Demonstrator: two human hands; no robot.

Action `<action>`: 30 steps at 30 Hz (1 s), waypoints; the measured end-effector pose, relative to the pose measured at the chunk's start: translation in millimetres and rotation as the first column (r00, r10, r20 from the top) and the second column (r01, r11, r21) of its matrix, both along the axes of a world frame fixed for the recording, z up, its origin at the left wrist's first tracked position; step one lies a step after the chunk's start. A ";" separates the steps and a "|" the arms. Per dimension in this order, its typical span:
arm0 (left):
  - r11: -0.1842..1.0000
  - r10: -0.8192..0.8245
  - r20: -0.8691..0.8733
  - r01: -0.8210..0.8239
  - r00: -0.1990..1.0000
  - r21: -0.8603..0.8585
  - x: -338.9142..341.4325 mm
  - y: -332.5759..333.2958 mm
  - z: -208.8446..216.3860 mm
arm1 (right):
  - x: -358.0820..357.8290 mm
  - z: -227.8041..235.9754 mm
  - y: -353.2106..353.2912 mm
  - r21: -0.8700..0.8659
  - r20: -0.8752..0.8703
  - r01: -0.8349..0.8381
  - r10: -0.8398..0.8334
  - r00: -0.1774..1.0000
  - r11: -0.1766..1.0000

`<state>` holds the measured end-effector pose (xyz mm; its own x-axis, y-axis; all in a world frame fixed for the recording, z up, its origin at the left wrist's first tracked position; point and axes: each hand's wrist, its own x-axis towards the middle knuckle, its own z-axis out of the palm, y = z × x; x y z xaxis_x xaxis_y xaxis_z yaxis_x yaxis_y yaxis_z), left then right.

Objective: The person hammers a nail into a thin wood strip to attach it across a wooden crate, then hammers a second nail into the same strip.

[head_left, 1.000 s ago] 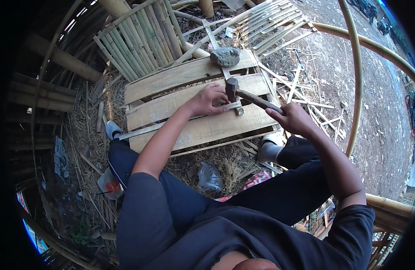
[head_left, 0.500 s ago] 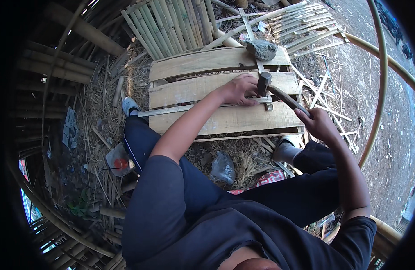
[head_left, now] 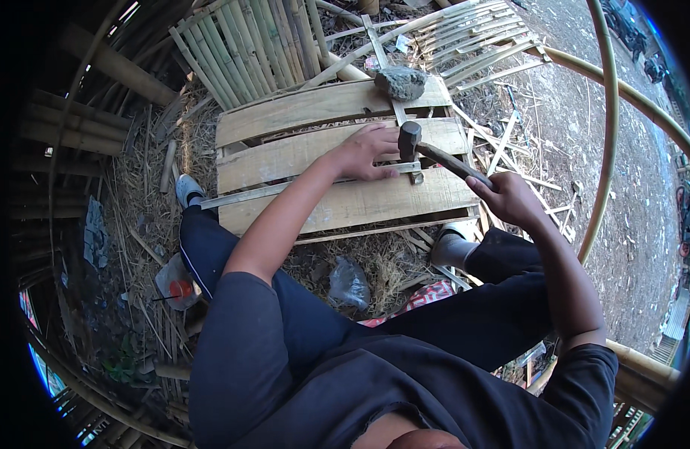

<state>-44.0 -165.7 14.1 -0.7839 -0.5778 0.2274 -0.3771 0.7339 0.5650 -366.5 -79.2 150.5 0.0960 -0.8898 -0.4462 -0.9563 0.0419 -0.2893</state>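
Note:
My left hand (head_left: pixel 364 154) rests on a low wooden slatted bench (head_left: pixel 277 142), fingers stretched and apart. Its thumb lies over or beside a long, thin bamboo strip (head_left: pixel 259 192) that runs leftward across the planks; whether it presses on the strip I cannot tell. A hammer (head_left: pixel 451 159) with a dark metal head and wooden handle is gripped in my right hand (head_left: pixel 512 199). The head is over the spot where the long strip meets a crosswise bamboo slat (head_left: pixel 399 112); contact is unclear. A rough grey stone (head_left: pixel 401 82) sits on that slat at the bench's far edge.
Behind the bench lean a panel of bamboo poles (head_left: pixel 247 56) and a slatted bamboo frame (head_left: pixel 472 37). A curved bamboo pole (head_left: pixel 609 135) rises at the right. Split bamboo scraps (head_left: pixel 502 146) litter the ground. Between my legs lies a clear plastic bag (head_left: pixel 348 283).
The whole view has shifted, so the bench appears farther left. My left fingers are more straightened and spread. The hammer head stays over the same spot by the strip's end.

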 end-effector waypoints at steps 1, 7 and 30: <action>1.000 -0.020 0.027 0.020 0.999 -0.015 0.3 -0.5 -1.0 | -3.2 -2.3 1.1 -0.001 -0.002 0.003 -0.003 1.000 1.000; 0.995 -0.056 0.030 0.058 0.998 -0.083 -0.4 -0.6 -4.9 | -10.5 -6.5 3.5 -0.081 0.055 0.001 0.003 0.998 0.997; 0.997 -0.032 -0.075 0.037 0.997 0.065 -2.0 -5.7 1.4 | -3.4 10.2 -13.0 0.005 -0.029 0.030 -0.030 0.999 1.000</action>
<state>-45.9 -171.3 15.5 -0.7862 -0.5662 0.2477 -0.3073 0.7060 0.6381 -369.9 -92.2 160.7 0.0558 -0.8895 -0.4535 -0.9627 0.0726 -0.2608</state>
